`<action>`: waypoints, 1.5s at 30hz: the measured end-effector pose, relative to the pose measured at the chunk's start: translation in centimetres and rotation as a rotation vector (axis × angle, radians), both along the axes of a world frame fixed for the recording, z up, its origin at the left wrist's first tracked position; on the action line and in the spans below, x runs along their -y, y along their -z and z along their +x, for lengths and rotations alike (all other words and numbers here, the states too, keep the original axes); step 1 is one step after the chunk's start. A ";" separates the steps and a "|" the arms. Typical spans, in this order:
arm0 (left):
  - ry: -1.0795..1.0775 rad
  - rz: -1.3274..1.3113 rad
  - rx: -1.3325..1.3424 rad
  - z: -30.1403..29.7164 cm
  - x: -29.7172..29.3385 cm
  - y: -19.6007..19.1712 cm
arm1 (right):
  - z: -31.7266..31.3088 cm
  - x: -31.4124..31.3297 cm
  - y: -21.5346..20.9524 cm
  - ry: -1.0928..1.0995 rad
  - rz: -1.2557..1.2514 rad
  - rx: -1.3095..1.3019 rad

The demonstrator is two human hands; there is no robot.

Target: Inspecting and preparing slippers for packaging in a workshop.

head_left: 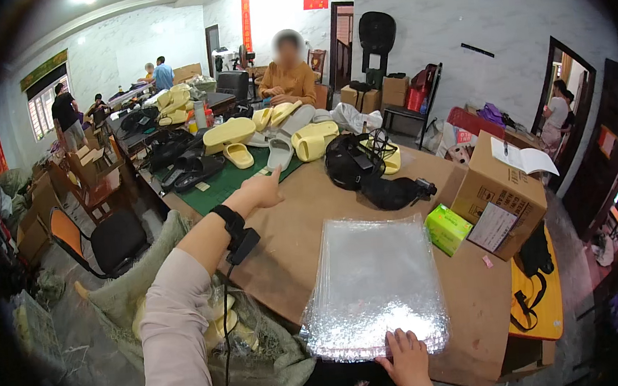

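My left arm stretches forward over the table, and my left hand (261,191) reaches the near end of a light grey slide slipper (280,152). Its index finger is extended to the slipper's edge, and no grip on it shows; the other fingers are partly hidden. Beside that slipper lies a small yellow slipper (238,155). A stack of clear plastic bags (381,274) lies flat in front of me, shiny with glare. On the stack's near edge rests my right hand (407,359), fingers laid out over the plastic.
Yellow slippers (229,135) and black slippers (198,171) pile on a green mat (211,193). Black straps and a headset (350,162), a green tissue pack (448,229) and a cardboard box (499,196) stand right. A sack (265,374) sits lower left. Someone in orange (289,78) sits opposite.
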State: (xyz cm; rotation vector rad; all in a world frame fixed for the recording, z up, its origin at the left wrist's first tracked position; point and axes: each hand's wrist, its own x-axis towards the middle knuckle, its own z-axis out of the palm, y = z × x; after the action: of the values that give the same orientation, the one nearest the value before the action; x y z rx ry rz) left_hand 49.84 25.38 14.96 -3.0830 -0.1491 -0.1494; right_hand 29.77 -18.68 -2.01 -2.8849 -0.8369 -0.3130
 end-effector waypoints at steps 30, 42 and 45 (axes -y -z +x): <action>0.003 0.260 -0.125 -0.8 1.0 1.4 | 0.0 -0.5 1.3 0.023 0.075 0.159; -0.010 0.225 -0.220 -1.4 0.5 2.0 | 0.0 -0.4 1.5 0.023 0.068 0.173; -0.014 0.221 -0.235 -1.4 0.1 2.2 | 0.1 -0.4 1.5 0.019 0.084 0.175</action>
State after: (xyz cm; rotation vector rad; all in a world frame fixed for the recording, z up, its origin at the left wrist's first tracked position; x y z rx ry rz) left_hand 48.40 25.26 12.76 -2.8496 -0.1342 0.1838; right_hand 29.88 -18.28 -3.55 -2.8191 -0.8016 -0.5947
